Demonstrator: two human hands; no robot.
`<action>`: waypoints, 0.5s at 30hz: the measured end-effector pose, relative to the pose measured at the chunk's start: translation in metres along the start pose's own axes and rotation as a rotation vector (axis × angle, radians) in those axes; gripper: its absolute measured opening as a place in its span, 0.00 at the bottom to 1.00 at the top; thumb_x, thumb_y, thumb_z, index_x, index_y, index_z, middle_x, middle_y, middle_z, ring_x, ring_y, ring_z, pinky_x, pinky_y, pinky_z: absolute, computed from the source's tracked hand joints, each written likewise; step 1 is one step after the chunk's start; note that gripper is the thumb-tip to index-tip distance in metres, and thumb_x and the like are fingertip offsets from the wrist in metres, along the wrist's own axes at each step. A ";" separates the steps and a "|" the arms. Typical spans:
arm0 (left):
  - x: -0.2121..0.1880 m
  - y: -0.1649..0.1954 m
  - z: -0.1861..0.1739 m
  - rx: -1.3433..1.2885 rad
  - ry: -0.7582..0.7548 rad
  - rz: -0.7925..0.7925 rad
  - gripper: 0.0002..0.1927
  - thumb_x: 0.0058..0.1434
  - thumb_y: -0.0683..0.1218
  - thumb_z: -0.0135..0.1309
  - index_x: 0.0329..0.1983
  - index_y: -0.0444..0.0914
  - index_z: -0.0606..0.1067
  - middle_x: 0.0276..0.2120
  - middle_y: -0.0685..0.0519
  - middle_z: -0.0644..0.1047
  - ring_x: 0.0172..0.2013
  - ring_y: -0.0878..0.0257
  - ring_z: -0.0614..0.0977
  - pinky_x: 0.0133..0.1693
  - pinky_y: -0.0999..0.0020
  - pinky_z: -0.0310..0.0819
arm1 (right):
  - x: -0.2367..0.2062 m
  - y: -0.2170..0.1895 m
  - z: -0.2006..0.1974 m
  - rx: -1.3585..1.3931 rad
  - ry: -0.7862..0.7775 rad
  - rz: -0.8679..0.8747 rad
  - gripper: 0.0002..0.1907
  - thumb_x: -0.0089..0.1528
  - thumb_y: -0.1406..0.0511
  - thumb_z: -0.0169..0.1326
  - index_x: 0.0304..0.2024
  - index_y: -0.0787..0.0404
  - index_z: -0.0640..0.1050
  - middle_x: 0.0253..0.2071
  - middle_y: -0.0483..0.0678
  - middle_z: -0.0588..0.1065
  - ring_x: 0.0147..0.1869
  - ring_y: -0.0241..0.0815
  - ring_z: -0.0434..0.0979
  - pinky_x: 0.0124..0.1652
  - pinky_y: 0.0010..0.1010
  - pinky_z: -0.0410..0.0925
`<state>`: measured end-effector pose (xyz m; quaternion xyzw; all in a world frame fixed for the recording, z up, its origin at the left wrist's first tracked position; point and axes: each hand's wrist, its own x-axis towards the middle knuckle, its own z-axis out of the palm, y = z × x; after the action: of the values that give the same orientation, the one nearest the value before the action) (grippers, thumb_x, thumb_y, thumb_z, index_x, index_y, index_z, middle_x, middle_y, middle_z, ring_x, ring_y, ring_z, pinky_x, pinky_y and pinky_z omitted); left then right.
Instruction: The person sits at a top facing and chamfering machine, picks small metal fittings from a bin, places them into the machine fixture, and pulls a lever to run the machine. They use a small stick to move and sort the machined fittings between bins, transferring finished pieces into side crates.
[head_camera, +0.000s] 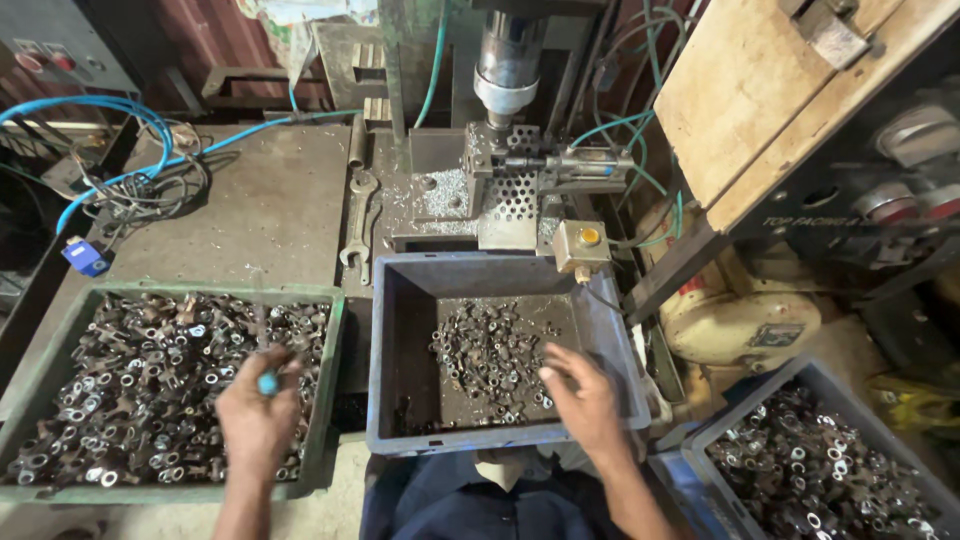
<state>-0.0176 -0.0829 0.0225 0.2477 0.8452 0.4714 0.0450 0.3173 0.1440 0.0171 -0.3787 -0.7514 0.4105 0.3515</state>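
A grimy metal workbench (270, 200) is carrying a green tray (330, 340) of small metal parts, a grey tub (390, 350) of similar parts, 1 open-ended spanner (362, 222), blue hoses (120, 110) and scattered swarf (440, 195).

My left hand (258, 415) hovers over the green tray (333, 340) heaped with small metal parts (130, 380), gripping a thin rod with a blue tip (267, 381). My right hand (585, 400) reaches, fingers spread, into the grey bin (395, 350) holding fewer parts (490, 350). A wrench (358, 225) lies on the bench beside the drill press (508, 70).
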 end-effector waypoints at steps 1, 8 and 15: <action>-0.008 0.013 0.006 -0.123 -0.041 0.048 0.10 0.63 0.46 0.58 0.47 0.43 0.81 0.45 0.50 0.84 0.40 0.65 0.85 0.37 0.69 0.82 | 0.000 -0.002 0.010 0.102 -0.086 0.018 0.22 0.61 0.66 0.60 0.58 0.64 0.78 0.53 0.53 0.81 0.55 0.41 0.83 0.53 0.30 0.74; -0.071 0.101 0.063 -0.301 -0.279 0.343 0.08 0.60 0.43 0.61 0.42 0.38 0.80 0.34 0.50 0.84 0.30 0.64 0.83 0.33 0.69 0.78 | 0.006 -0.020 0.067 0.735 -0.487 0.173 0.22 0.64 0.70 0.55 0.61 0.65 0.74 0.48 0.48 0.80 0.50 0.35 0.79 0.53 0.27 0.72; -0.084 0.112 0.082 -0.341 -0.344 0.422 0.07 0.58 0.41 0.61 0.39 0.36 0.78 0.35 0.49 0.83 0.32 0.55 0.86 0.34 0.64 0.80 | 0.000 -0.002 0.065 0.860 -0.521 0.172 0.12 0.65 0.74 0.56 0.51 0.70 0.77 0.45 0.48 0.80 0.48 0.34 0.78 0.50 0.27 0.71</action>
<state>0.1239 -0.0093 0.0559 0.4823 0.6641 0.5565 0.1293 0.2626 0.1208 -0.0083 -0.1451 -0.5432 0.7909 0.2415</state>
